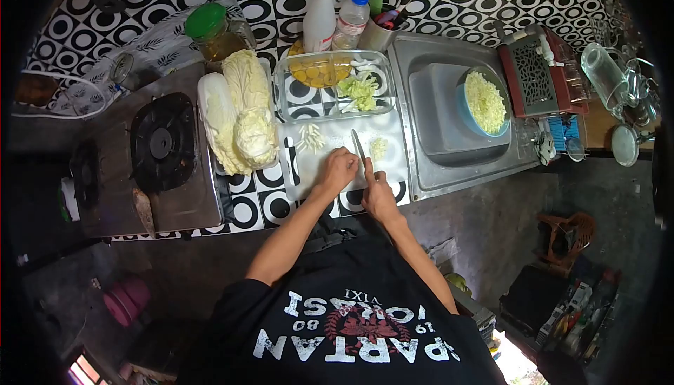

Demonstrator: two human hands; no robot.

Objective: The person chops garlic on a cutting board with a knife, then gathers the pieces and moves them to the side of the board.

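Note:
My right hand (380,199) grips a knife (359,145), index finger stretched along it, blade pointing away from me over a whitish cutting board (303,183). Just left of the blade, my left hand (342,168) is closed with its fingertips pressed down on the board; what lies under them is hidden. Finely chopped pale bits (379,149) lie right of the knife. Pale thin strips (310,137) are heaped at the board's left. Behind the board stands a divided glass dish (333,116) with orange round slices (309,72) and pale green leafy pieces (359,90) in or behind it.
Napa cabbages (242,114) fill a tray on the left, beside a gas stove (163,142). A blue bowl (465,109) of chopped pale vegetable stands in the sink (435,128) area at right. Bottles (350,20) and a utensil cup (377,36) line the back.

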